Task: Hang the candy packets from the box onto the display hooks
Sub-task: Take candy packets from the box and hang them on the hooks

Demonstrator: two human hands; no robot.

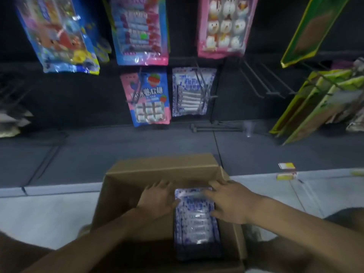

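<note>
- Box at 6 o'clock, flaps open; blue-and-white candy packets stacked flat in its right side.
- My left hand lies flat at the top packet's 9 o'clock edge, and my right hand is spread over its 1 o'clock corner. Neither grips.
- Film pouch: likely light, floppy, slick. Pinch the top seam.
- Matching hung packet at 12 o'clock; bare hooks at 2.

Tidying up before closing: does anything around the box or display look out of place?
Yes. Two small yellow-and-white cards lie loose near the front edge of the dark base, right of the cardboard box, on no hook or rail. They are too blurred to identify.
</note>
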